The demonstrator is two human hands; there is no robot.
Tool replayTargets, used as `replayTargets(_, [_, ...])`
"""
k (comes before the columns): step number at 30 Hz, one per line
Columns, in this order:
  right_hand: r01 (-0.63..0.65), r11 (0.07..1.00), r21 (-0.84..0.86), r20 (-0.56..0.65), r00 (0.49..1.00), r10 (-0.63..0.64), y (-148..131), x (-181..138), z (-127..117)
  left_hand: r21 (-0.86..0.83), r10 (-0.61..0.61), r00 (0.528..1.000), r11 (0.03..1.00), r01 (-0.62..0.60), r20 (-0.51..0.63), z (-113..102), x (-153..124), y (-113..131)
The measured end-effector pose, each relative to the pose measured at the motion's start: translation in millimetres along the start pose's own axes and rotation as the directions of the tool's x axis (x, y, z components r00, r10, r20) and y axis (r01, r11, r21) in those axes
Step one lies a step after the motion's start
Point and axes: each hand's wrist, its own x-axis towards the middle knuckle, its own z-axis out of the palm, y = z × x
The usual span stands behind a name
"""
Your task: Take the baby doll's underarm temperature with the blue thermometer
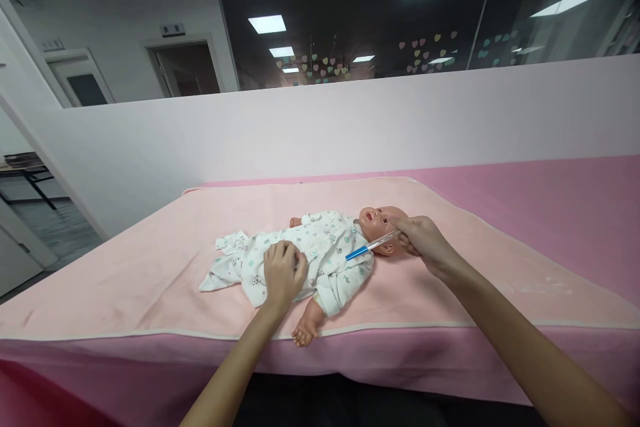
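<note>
A baby doll in a white patterned outfit lies on its back, its head to the right. My left hand rests on the doll's belly with the fingers curled; whether anything is under them is hidden. Near the doll's head, my right hand pinches the clear end of a slim stick that looks like a thermometer in its case. Its blue end points left and down, over the doll's chest and shoulder. One bare doll hand reaches the near edge of the blanket.
A peach blanket with a pale border lies under the doll, on a pink cover. Behind stands a low white wall with a window above it. At far left, a table shows beyond an opening.
</note>
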Motion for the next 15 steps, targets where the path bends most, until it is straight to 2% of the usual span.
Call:
replayTargets(2, [0.007,1.000,-0.003,-0.036,0.999,-0.007,-1.8,0.6,-2.4,0.000,-0.001,1.000,1.000,0.001,-0.002,-0.2,0.2,0.2])
replayTargets(5, [-0.016,0.999,0.034,0.021,1.000,0.015,-6.3,-1.7,-4.5,0.004,-0.005,1.000,1.000,0.005,-0.003,-0.2,0.2,0.6])
replayTargets(13, [-0.091,0.996,-0.004,0.137,0.986,0.091,-9.5,-6.6,-0.6,0.002,-0.004,1.000,1.000,0.004,-0.019,2.0,-0.7,-0.6])
replayTargets(15, [-0.045,0.999,-0.010,0.084,0.995,0.046,-10.5,-5.0,-4.4,0.001,-0.001,1.000,1.000,0.001,-0.023,1.7,-0.5,-0.5])
